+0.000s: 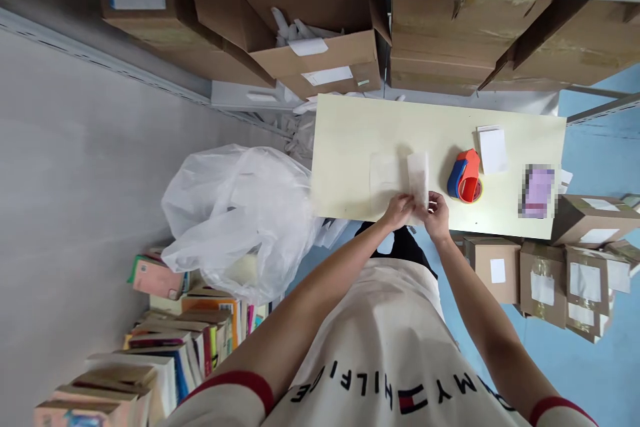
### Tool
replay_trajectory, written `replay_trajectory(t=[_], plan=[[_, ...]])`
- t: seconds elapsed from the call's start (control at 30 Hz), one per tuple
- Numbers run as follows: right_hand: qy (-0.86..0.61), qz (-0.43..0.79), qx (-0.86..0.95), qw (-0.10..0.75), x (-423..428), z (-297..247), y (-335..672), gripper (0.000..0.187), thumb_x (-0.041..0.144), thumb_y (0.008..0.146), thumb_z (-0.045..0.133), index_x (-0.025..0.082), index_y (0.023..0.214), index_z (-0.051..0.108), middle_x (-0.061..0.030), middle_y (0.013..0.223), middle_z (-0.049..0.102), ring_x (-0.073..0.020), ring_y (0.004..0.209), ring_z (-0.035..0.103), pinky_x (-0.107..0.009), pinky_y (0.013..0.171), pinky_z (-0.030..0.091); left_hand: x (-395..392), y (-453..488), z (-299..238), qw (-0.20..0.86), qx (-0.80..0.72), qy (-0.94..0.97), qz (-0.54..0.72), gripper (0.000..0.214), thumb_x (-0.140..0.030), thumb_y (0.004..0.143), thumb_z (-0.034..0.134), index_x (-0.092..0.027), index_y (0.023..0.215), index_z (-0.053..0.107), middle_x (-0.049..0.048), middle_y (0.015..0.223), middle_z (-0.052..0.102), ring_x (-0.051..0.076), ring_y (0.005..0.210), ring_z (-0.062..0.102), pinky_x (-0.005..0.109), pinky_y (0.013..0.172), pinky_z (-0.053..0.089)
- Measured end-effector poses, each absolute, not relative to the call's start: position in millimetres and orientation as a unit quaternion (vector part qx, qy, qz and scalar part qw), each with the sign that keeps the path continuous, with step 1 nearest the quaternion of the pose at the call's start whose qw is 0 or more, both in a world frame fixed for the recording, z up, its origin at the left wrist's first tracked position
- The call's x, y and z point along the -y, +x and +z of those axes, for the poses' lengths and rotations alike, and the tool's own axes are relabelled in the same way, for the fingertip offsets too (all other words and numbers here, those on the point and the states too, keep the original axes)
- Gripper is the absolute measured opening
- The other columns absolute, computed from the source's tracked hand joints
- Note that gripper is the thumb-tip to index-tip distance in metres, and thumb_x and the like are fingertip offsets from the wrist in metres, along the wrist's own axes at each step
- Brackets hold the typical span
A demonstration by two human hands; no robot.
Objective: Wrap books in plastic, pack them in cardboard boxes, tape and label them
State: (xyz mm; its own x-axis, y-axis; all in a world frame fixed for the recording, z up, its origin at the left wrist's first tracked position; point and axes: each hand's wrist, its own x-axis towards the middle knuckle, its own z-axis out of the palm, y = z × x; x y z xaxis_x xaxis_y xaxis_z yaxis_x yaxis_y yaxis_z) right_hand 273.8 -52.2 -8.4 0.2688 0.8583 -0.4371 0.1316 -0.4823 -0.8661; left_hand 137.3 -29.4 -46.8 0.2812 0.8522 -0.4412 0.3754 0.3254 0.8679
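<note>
At the front edge of the cream table (345, 147), my left hand (399, 211) pinches the lower left corner of a white packet (419, 172), narrow and partly see-through. My right hand (437, 215) grips the same packet's lower right corner, fingers bent. What the packet contains, if anything, cannot be made out. A thin clear sheet (385, 173) lies flat just left of it and seems to join it. To the right of my hands stands an orange and blue tape dispenser (466, 177). Behind that lies a small stack of white cards (493, 149).
A blurred purple object (539, 192) lies at the table's right end. Left of the table bulges a large translucent plastic bag (235, 207), with stacked books (175, 340) below. Cardboard boxes (493, 270) stand at the right; an open carton (320, 57) sits on the shelf beyond.
</note>
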Motion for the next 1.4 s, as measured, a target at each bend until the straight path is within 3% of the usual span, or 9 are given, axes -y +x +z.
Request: replay_trajectory(t=[0.07,0.23,0.37,0.5,0.73,1.07,1.2,1.4], plan=[[-0.707,0.475,0.386,0.356,50,-7,263,0.036,0.029,0.069,0.064,0.021,0.103,0.055,-0.0018,0.095,0.059,-0.0111,0.066,0.052,-0.026,0.056,0.049,26,135,-40,0.606,-0.561,0.513,0.234,0.028,-0.034,0.089,0.050,-0.018,0.092,0.072,0.0085,0.100,0.070,0.026,0.109,0.060,0.041,0.099,0.047],[-0.683,0.434,0.477,0.344,52,-21,218,0.042,0.027,0.069,0.069,0.022,0.109,0.056,-0.0052,0.103,0.054,-0.0131,0.070,0.054,-0.033,0.064,0.055,31,102,-19,0.660,-0.566,0.349,0.349,0.046,-0.050,0.091,0.048,-0.017,0.120,0.059,0.0089,0.104,0.070,0.021,0.095,0.066,0.033,0.080,0.054],[-0.660,0.424,0.531,0.319,58,-34,208,0.048,0.030,0.073,0.070,0.022,0.118,0.056,-0.0104,0.111,0.054,-0.0229,0.095,0.059,-0.042,0.079,0.057,34,80,-21,0.649,-0.614,0.308,0.328,0.051,-0.054,0.089,0.053,-0.018,0.125,0.056,0.0112,0.122,0.065,0.023,0.109,0.063,0.032,0.084,0.053],[-0.708,0.357,0.534,0.295,64,-48,230,0.050,0.029,0.076,0.067,0.019,0.123,0.055,-0.0158,0.121,0.053,-0.0309,0.119,0.050,-0.054,0.101,0.045,29,74,-38,0.635,-0.664,0.288,0.270,0.050,-0.050,0.090,0.051,-0.019,0.129,0.055,0.0127,0.142,0.052,0.025,0.128,0.053,0.033,0.095,0.049],[-0.728,0.414,0.483,0.257,66,-68,246,0.051,0.033,0.079,0.062,0.016,0.126,0.055,-0.0177,0.120,0.057,-0.0273,0.100,0.060,-0.047,0.083,0.055,27,73,-50,0.601,-0.696,0.323,0.224,0.046,-0.044,0.092,0.050,-0.017,0.129,0.056,0.0151,0.145,0.046,0.025,0.130,0.050,0.033,0.103,0.044],[-0.748,0.399,0.465,0.256,62,-70,243,0.048,0.025,0.078,0.058,0.015,0.125,0.056,-0.0151,0.112,0.062,-0.0237,0.092,0.063,-0.046,0.086,0.056,44,74,-52,0.571,-0.664,0.431,0.219,0.050,-0.044,0.088,0.054,-0.016,0.130,0.055,0.0159,0.140,0.049,0.029,0.125,0.051,0.040,0.103,0.044],[-0.727,0.398,0.504,0.243,57,-67,233,0.055,0.021,0.074,0.060,0.013,0.128,0.056,-0.0176,0.117,0.059,-0.0256,0.096,0.063,-0.046,0.087,0.056,46,70,-57,0.533,-0.659,0.474,0.239,0.053,-0.039,0.083,0.062,-0.017,0.130,0.053,0.0159,0.140,0.047,0.030,0.130,0.048,0.044,0.108,0.040],[-0.660,0.420,0.559,0.274,22,-68,186,0.052,0.019,0.077,0.056,0.017,0.129,0.055,-0.0173,0.133,0.055,-0.0268,0.114,0.060,-0.045,0.089,0.057,23,31,-59,0.465,-0.682,0.492,0.277,0.053,-0.027,0.082,0.060,-0.017,0.132,0.047,0.0175,0.144,0.045,0.030,0.138,0.039,0.049,0.115,0.031]])
